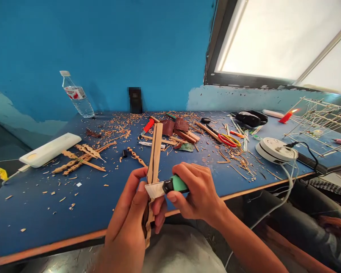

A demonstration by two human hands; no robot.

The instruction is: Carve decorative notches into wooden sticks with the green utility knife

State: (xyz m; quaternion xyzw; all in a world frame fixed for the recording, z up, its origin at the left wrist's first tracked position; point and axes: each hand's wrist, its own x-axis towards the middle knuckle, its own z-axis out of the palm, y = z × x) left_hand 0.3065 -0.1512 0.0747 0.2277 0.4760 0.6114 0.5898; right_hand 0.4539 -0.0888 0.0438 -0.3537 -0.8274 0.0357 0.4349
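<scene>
My left hand point(130, 218) is closed round the lower part of a long flat wooden stick point(155, 151), which stands nearly upright over the table's front edge. Its lower end is carved into waves. My right hand point(197, 191) grips a utility knife with a green and black handle point(174, 184). The knife's blade point(155, 189) lies across the stick just above my left thumb.
The blue table point(59, 212) is strewn with wood shavings. Carved wavy sticks point(82, 159), a white power bank point(49, 149), a water bottle point(76, 94), scissors point(229, 139), a lit red candle point(287, 115), a round white socket point(274, 148) and a stick frame point(321, 117) lie on it.
</scene>
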